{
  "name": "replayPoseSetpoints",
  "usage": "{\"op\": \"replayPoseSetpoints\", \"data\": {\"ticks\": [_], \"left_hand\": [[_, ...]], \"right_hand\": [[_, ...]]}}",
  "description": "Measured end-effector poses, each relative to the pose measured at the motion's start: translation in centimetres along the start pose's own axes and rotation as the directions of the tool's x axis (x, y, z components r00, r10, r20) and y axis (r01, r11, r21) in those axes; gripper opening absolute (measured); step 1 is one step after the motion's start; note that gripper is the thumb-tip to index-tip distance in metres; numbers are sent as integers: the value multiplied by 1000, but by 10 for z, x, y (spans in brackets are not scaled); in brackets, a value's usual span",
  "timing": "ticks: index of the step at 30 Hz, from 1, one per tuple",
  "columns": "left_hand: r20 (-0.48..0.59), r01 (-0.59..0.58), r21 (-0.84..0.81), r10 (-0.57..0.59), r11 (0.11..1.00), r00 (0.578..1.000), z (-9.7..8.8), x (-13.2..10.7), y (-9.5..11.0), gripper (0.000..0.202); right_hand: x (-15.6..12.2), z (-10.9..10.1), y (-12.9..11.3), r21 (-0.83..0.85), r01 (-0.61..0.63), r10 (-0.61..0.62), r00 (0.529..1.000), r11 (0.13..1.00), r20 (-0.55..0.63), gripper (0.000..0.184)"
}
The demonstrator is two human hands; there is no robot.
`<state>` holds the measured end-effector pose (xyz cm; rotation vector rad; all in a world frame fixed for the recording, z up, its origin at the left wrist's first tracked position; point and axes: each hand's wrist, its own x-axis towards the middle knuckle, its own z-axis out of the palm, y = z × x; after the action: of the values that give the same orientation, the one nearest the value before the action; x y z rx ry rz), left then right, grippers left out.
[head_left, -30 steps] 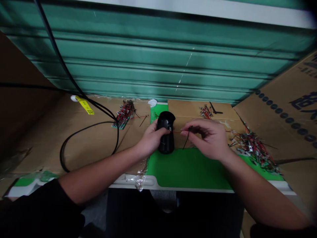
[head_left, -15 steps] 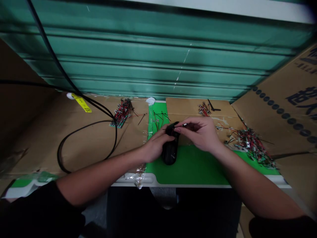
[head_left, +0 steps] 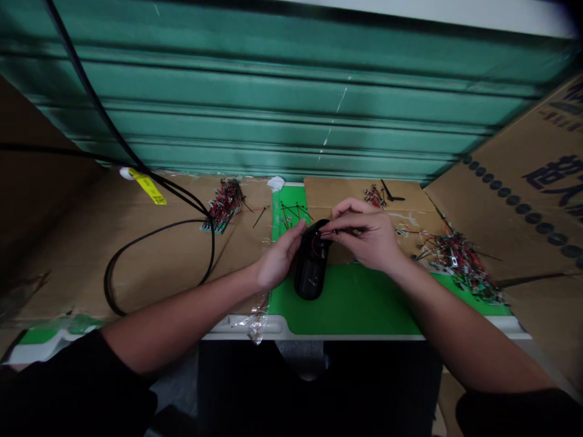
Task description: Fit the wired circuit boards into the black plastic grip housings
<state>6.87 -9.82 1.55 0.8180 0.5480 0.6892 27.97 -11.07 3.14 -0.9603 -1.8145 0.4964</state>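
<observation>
The left hand (head_left: 277, 264) is half closed, its fingers wrapped over the upper side of a black plastic body (head_left: 311, 262), which is tilted slightly on a green cutting mat (head_left: 348, 300) and touches it at the lower end. The right hand (head_left: 364, 236) is nearly closed, pinching thin wires (head_left: 348, 230) between thumb and fingers just beside the top of the body, where a small red wire loop (head_left: 314, 246) shows. Behind the hands, a few loose wired pieces (head_left: 291, 212) lie on the mat. Piles of small green circuit boards with red and black leads (head_left: 458, 261) sit on cardboard to the right, and another pile (head_left: 223, 206) lies left, on the bench (head_left: 359, 335). A black cable (head_left: 155, 231) loops beside it.
</observation>
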Motion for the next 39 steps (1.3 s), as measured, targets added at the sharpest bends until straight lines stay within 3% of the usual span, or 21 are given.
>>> {"op": "replayPoseSetpoints", "data": {"ticks": [7,19,25,31,39], "left_hand": [[-39,-58,20,58,998,998,-7,5,-8,40],[-106,-97,270,130,958,986,-7,-2,-10,53],[48,-211,389,210,897,977,-3,-3,-9,61],[69,-211,479,203,852,977,-7,-2,-7,62],[-2,-151,448,170,881,985,-12,1,-11,59]], "right_hand": [[-1,3,1,-24,4,-5,997,1000,-75,6],[-6,15,-1,-102,66,-82,982,993,-168,10],[-6,9,5,-200,144,-158,986,969,-55,13],[-2,-4,-5,-167,215,-195,972,962,129,21],[0,2,-2,-204,213,-205,977,956,60,10]]}}
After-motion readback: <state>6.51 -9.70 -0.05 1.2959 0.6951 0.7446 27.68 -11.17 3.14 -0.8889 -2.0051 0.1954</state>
